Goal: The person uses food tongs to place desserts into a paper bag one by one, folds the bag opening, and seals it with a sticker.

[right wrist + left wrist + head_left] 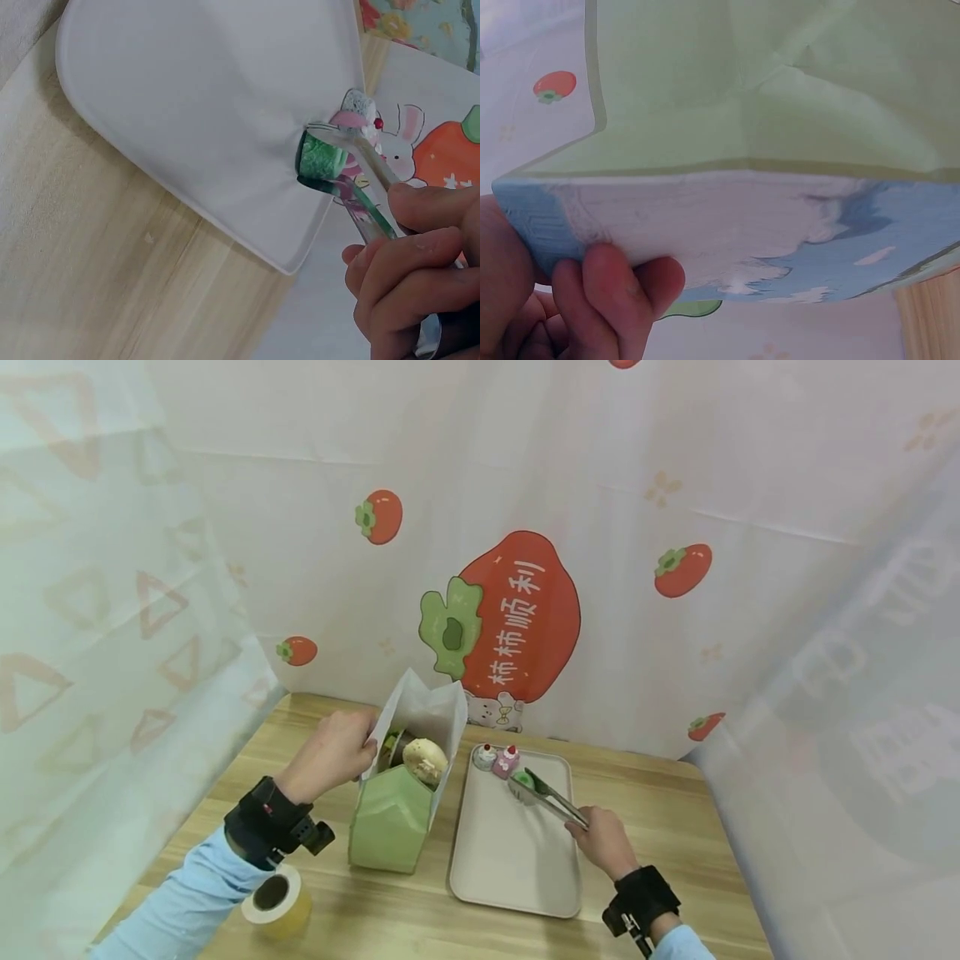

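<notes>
My left hand (333, 756) pinches the upper left edge of a paper bag (390, 822), its fingertips (611, 277) curled at the rim in the left wrist view. The bag stands upright with its mouth open. Inside it sit a pale round bun (425, 762) and a darker, partly hidden item (397, 747). My right hand (606, 842) grips metal tongs (564, 806). The tong tips lie on either side of a small green toy cake (324, 154) on the beige tray (517, 868). A pink cake (506, 764) and a whitish cupcake (484, 757), both topped with red, sit beyond it.
A yellow roll of tape (285, 914) stands by the left forearm on the wooden table (337, 910). Printed cloth (637, 652) hangs behind the table and along both sides. The bag stands just left of the tray.
</notes>
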Tool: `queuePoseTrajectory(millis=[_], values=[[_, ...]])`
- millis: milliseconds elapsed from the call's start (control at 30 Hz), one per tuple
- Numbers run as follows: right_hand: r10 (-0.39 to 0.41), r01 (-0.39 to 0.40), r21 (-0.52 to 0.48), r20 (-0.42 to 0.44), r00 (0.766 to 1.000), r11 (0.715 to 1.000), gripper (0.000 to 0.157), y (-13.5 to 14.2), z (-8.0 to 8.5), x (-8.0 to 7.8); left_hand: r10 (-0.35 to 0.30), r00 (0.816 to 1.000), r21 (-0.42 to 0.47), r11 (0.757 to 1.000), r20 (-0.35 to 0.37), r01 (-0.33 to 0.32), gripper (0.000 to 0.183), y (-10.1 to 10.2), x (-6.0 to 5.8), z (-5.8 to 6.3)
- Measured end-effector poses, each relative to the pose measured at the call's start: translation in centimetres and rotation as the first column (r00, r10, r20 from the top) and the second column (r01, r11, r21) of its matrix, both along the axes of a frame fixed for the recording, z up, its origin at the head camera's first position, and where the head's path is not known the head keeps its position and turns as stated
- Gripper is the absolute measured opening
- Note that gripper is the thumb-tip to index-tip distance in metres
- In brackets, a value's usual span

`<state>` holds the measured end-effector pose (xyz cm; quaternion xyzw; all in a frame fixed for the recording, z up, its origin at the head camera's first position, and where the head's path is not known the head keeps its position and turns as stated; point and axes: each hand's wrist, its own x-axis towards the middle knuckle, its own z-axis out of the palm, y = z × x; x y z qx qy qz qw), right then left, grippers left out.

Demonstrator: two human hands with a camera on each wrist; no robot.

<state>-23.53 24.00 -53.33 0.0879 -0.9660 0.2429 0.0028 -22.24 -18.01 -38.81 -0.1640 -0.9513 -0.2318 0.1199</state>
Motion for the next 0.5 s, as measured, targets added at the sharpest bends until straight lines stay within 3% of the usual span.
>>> queuePoseTrajectory(millis=[133,233,400,500], values=[[-0.028,0.029,-0.053,0.03,0.999,0.998,0.012,0.5,0.6,0.6,-0.006,1.0,0.006,1.0,0.005,0.006,0.01,0.0,0.2,-0.2],[-0.037,0.043,-0.135,0.051,0.998,0.99,0.011,1.0,2.1,1.3,-0.012,1.0,0.007,1.0,0.003,0.012,0.009,-0.1,0.2,-0.3],[-0.002,0.016,-0.25,0.056,0.998,0.968,0.015,2.2,7.3,2.5,-0.011,1.0,0.009,1.0,-0.01,0.011,0.009,-0.1,0.0,-0.1],[0.007,0.0,-0.248,0.024,1.0,0.969,0.018,2.5,11.1,3.3,-0.011,1.0,0.008,1.0,-0.017,0.011,0.01,-0.2,-0.1,-0.1]])
